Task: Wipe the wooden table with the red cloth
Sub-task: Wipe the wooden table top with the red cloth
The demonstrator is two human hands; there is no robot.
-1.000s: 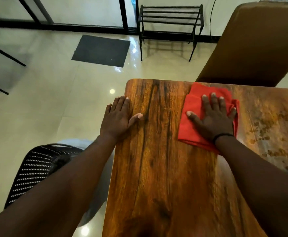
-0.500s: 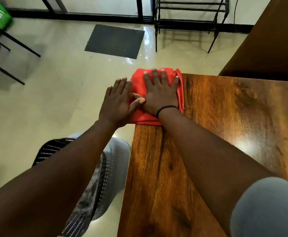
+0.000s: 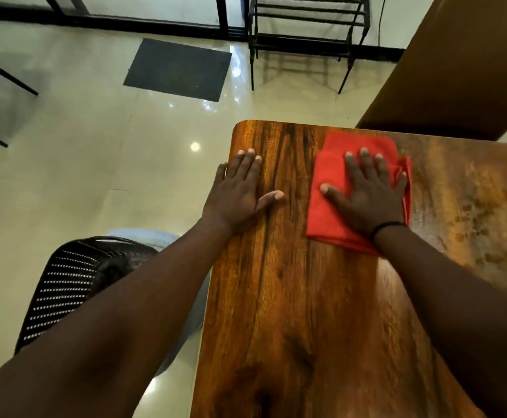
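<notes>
A glossy cream tiled floor is reflecting light; a dark mat and black metal rack are standing near the wall.

One head-worn view looks steeply down, close over the table's far-left corner and floor

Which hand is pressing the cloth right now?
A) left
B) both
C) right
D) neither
C: the right hand lies flat, fingers spread, on the cloth, while the left hand rests on bare table at its left edge.
</notes>
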